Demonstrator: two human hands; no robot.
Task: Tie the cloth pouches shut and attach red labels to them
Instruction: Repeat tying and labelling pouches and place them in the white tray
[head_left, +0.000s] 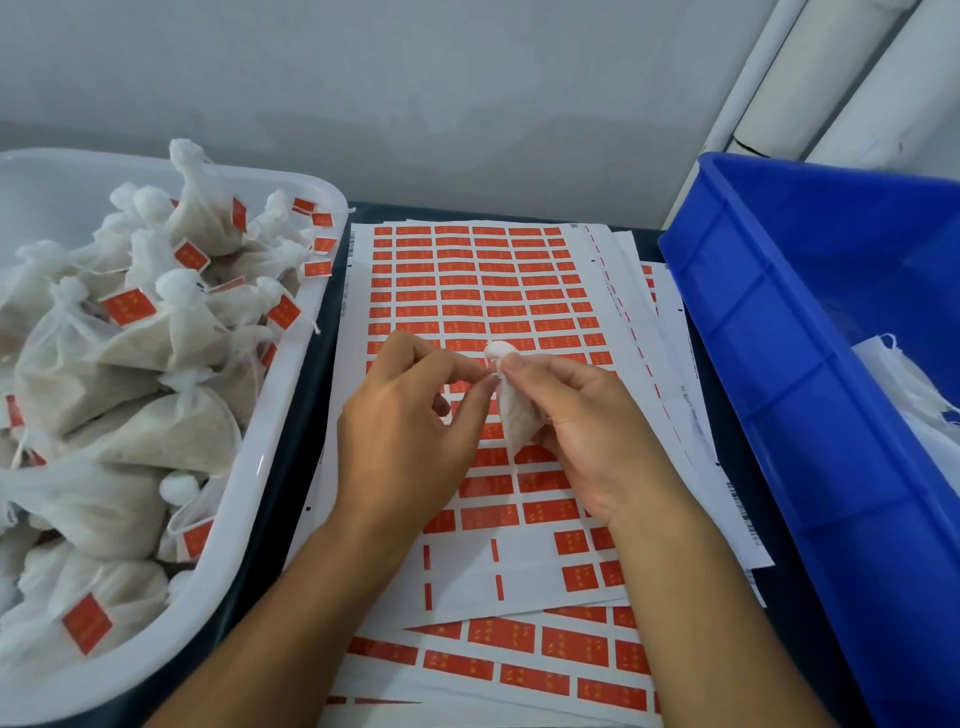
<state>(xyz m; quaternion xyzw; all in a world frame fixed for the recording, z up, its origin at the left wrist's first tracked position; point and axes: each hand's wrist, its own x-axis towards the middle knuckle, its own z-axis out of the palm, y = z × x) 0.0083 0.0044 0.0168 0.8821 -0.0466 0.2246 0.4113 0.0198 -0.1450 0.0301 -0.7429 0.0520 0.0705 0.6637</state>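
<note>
Head view: my right hand (587, 441) curls round a small cloth pouch (517, 415), upright above the label sheet (483, 291), while my left hand (410, 431) pinches its neck. Left of the sheet, a white tub (270, 467) holds labelled pouches (130, 364).

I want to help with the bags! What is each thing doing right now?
Small white cloth pouch: held up, neck gathered.
Left hand: pinching at pouch neck.
Right hand: gripping pouch.
Red label sheet: flat, some labels peeled off.
White plastic tub: heaped with labelled pouches.
Blue plastic crate: holds white cloth.
</note>
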